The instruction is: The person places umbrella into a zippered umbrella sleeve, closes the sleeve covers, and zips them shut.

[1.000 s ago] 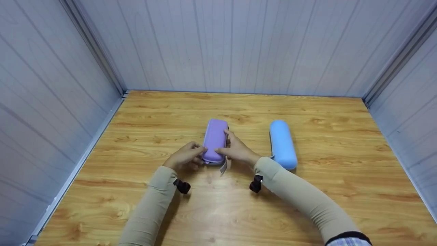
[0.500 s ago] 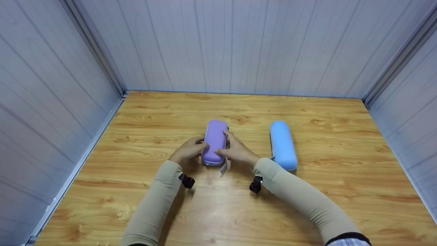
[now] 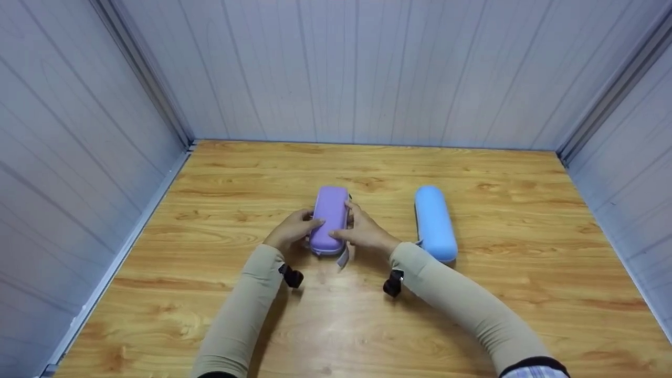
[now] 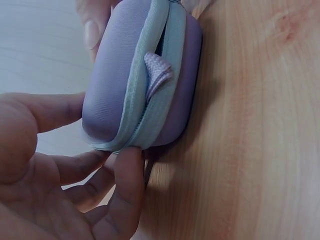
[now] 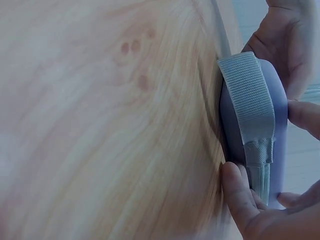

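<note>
A purple hard-shell zip case lies on the wooden table in the head view. My left hand holds its left side, thumb on the top shell and the other fingers low along the side. On the right side my right hand grips it between thumb and fingers. In the left wrist view a small fabric tab sticks out across the pale zip band, where a narrow dark gap shows. A pale woven strap stands out from the case in the right wrist view.
A blue hard-shell case lies to the right of the purple one, near my right forearm. Pale panelled walls enclose the wooden table at the back and on both sides.
My left hand has moved up and to the right along the purple case's side, its thumb further onto the top. The purple case has shifted very slightly toward me. My right hand keeps its grip.
</note>
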A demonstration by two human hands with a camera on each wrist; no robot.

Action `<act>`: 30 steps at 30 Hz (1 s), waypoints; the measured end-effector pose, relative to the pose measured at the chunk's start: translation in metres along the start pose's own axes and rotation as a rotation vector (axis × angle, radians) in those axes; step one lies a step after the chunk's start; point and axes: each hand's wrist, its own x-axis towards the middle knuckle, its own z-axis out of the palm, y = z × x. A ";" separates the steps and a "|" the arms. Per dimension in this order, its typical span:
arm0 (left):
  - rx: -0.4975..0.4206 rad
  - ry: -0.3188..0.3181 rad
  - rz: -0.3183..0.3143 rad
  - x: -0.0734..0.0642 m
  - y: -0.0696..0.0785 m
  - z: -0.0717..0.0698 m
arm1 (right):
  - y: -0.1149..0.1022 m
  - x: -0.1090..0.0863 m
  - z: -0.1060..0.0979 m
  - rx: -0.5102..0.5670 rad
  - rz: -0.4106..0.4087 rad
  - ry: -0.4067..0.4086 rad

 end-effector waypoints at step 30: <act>0.051 0.030 0.096 0.000 0.005 0.005 | -0.001 0.055 -0.040 -0.320 0.080 0.084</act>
